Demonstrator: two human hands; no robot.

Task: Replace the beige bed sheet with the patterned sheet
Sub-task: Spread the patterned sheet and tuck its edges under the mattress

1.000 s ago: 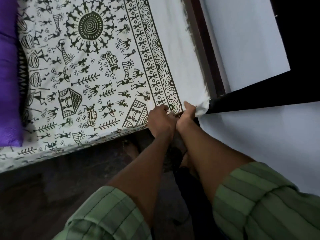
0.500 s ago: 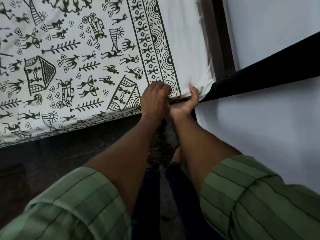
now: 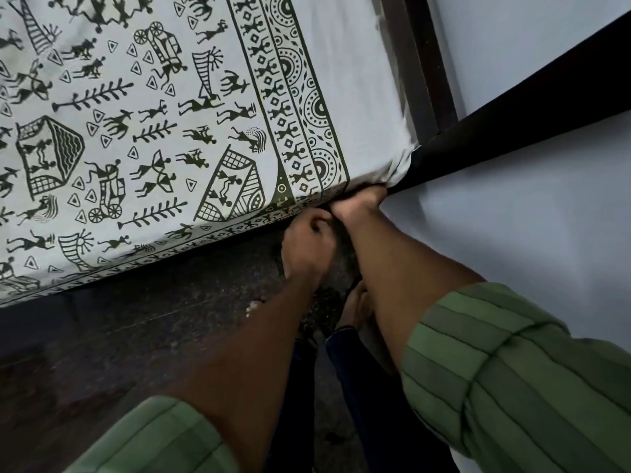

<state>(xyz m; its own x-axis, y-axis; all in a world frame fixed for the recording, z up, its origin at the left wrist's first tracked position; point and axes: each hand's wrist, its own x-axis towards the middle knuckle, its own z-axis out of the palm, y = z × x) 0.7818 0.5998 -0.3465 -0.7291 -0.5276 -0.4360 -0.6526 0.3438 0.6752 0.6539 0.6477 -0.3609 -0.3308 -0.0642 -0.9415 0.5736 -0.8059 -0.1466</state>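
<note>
Head camera is looking down at the near right corner of the bed, and much of the action is going on out of my sight. I am seeing the right hand (image 3: 358,203) pushing in under the gathered corner of the patterned sheet (image 3: 164,131), its fingers buried beneath the fabric; I cannot tell whether they are curling on the cloth or pressing flat. The left hand (image 3: 307,247) is hanging just below the sheet's bordered edge with its fingers curling in; shadow is covering the fingertips, so I cannot tell whether they are pinching any fabric. Green striped sleeves (image 3: 512,377) are filling the lower frame. A bare foot (image 3: 355,305) is showing between the forearms on the dark floor (image 3: 119,336). The sheet is lying spread flat over the mattress, its corner bunching against the black bar (image 3: 512,121) beside the pale wall (image 3: 529,216). A dark bed frame (image 3: 420,63) is running along the sheet's far right edge, cut off at the top.

Against half a second ago, the left hand is dropping off the top of the sheet to below its edge, the right thumb is no longer showing above the corner, and the camera is tilting lower.
</note>
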